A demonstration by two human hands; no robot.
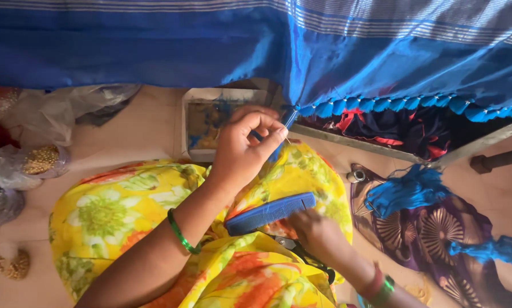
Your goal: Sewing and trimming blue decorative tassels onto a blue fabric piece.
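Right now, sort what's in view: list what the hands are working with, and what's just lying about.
In use:
left hand pinching blue threads at the fringed edge of the blue cloth
right hand by the blue comb
scissors on the lap

Lying about:
loose blue thread bundles
bags of gold beads
small open box
purple patterned cloth
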